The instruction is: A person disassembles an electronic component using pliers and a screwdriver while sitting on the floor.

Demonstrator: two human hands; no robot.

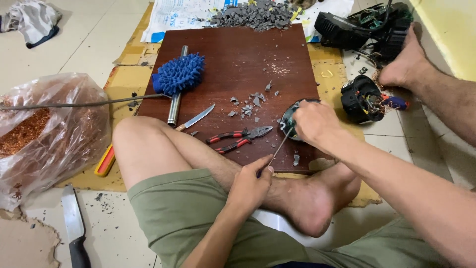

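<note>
I sit cross-legged on the floor at a dark wooden board point(233, 59). My right hand point(315, 124) grips a small round dark motor part point(288, 120) held on the board's right side. My left hand point(250, 186), resting near my shin, is shut on the handle of a thin screwdriver point(279, 147), and its shaft runs up to the motor part. Red-handled pliers point(238, 138) lie on the board just left of both hands. Grey plastic chips point(250, 104) are scattered above the pliers.
On the board: a knife point(196, 119), a metal tube point(176, 89), a blue fluffy duster head point(179, 73). A bag of copper wire point(44, 129) stands left, a cleaver point(74, 228) below it. Black motor housings point(364, 97) and my foot point(404, 62) are right. Grey rubble pile point(253, 15) behind.
</note>
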